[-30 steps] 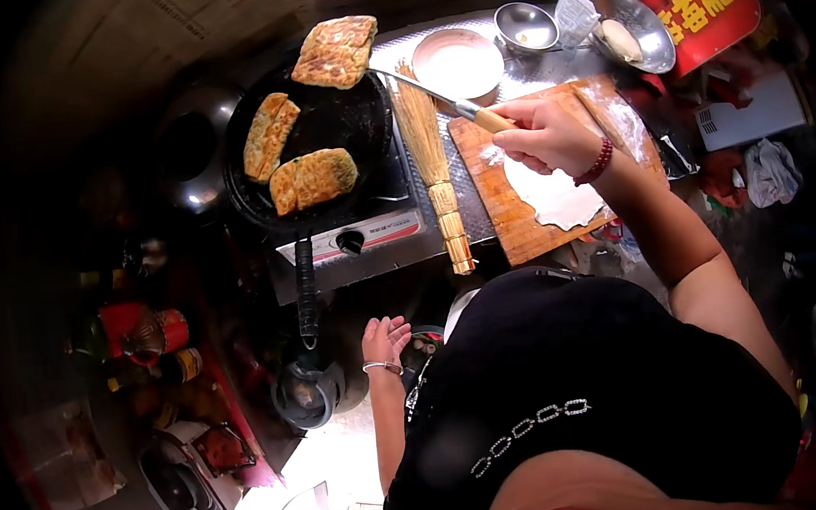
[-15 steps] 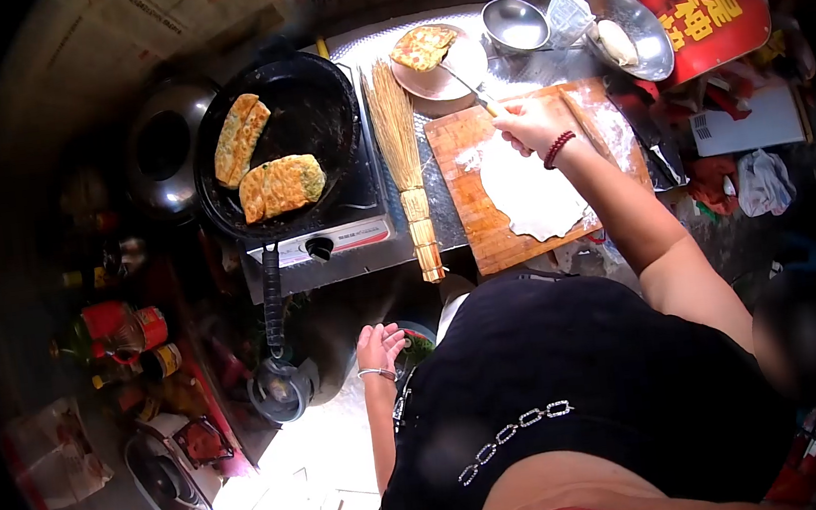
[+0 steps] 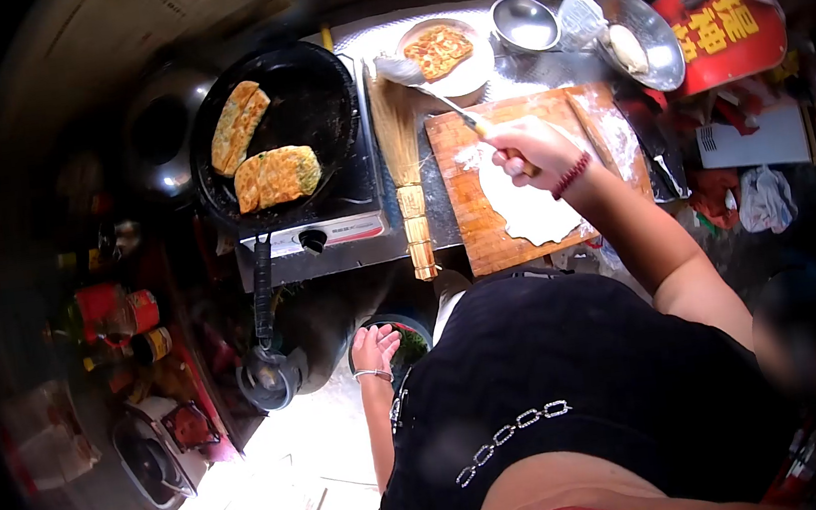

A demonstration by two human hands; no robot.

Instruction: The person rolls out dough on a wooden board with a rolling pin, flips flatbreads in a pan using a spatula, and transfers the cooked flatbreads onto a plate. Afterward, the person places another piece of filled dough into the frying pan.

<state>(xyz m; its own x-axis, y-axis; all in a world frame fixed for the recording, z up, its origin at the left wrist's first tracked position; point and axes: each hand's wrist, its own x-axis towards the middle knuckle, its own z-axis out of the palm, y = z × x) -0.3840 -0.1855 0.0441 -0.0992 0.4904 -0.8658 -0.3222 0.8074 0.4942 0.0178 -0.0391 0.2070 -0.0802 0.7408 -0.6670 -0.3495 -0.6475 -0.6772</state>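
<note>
My right hand is wrapped round the handle of a metal spatula, held above the cutting board. Its pale blade hangs over the top of a straw brush, left of the plate. On the white plate lies a browned flatbread. Below my right hand, a thin round sheet of dough rests on the floured wooden board. Two stuffed flatbreads sit in the black frying pan. My left hand hangs low by my side, fingers loosely apart, holding nothing.
The pan stands on a gas stove. A rolling pin lies along the board's right side. Behind are a small steel bowl and a larger bowl containing dough. A red sign stands far right.
The spatula has come off the flatbread and swung left over the straw brush. The flatbread now lies flat on the plate. My left hand stays low.
</note>
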